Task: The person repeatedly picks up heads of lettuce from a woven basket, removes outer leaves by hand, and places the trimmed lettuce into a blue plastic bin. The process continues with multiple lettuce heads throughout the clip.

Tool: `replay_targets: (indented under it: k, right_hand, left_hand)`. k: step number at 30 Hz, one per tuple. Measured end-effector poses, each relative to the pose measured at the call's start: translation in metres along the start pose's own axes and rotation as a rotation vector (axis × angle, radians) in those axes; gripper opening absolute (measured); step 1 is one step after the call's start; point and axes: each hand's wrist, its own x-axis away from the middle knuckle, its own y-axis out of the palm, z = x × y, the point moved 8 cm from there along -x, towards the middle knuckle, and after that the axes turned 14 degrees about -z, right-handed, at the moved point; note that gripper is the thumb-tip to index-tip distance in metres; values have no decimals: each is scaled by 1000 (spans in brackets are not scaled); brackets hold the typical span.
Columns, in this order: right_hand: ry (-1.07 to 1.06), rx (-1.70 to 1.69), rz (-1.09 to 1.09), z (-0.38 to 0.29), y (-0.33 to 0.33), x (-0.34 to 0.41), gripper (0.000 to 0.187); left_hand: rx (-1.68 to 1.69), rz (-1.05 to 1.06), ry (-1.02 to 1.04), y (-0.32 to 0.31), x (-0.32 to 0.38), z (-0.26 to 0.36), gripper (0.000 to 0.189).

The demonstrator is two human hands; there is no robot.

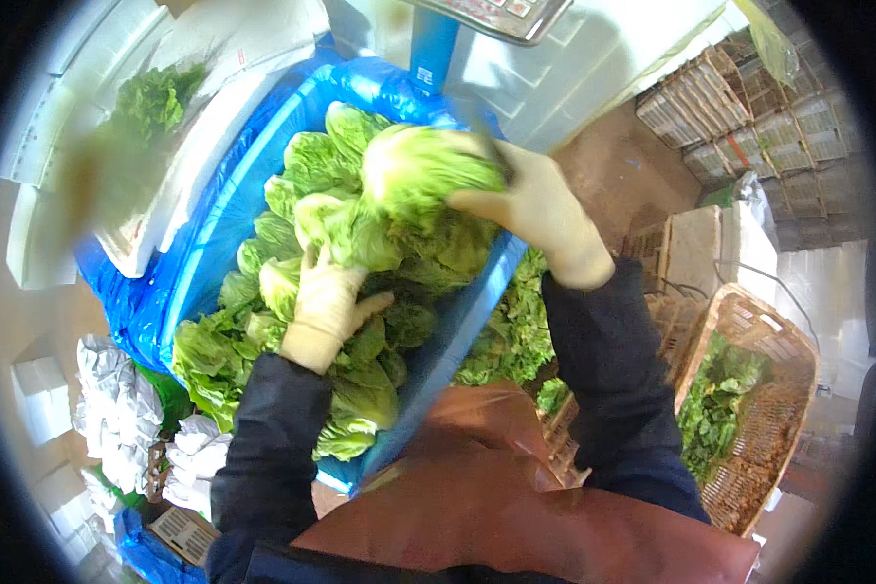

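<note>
My right hand (pixel 547 212), in a cream glove, grips a head of lettuce (pixel 423 171) above the upper right part of a lettuce pile. A dark, blurred object, perhaps a blade, shows beside the fingers of that hand. Also gloved, my left hand (pixel 327 310) rests against a lower lettuce head (pixel 347 233), thumb spread out to the right. Its fingertips are partly lost among the leaves. Under both hands, several lettuce heads lie in rows inside a blue plastic-lined container (pixel 215 197). Motion blurs the gripped head and the one by my left fingers.
A scale-like metal panel (pixel 511 14) on a blue post (pixel 432 51) stands beyond the container. To the right is a brown plastic crate (pixel 774 438) with loose leaves. More leaves (pixel 518 336) lie beside my right arm. White foam boxes (pixel 263 51) stand at upper left, stacked crates (pixel 766 124) at upper right.
</note>
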Motion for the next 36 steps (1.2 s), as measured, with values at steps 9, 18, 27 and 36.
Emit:
replay_targets:
  k: [9, 18, 27, 36]
  right_hand:
    - [-32, 96, 590, 137, 39, -67, 71]
    - [610, -975, -204, 26, 159, 226, 31]
    - [1081, 228, 761, -1, -30, 646, 54]
    - [1443, 68, 787, 45, -5, 755, 65]
  left_hand:
    - [357, 458, 166, -80, -21, -2, 38]
    - [-249, 168, -266, 25, -102, -1, 67]
    - [440, 189, -82, -34, -54, 80, 55]
    - [1117, -693, 269, 76, 1, 354, 40]
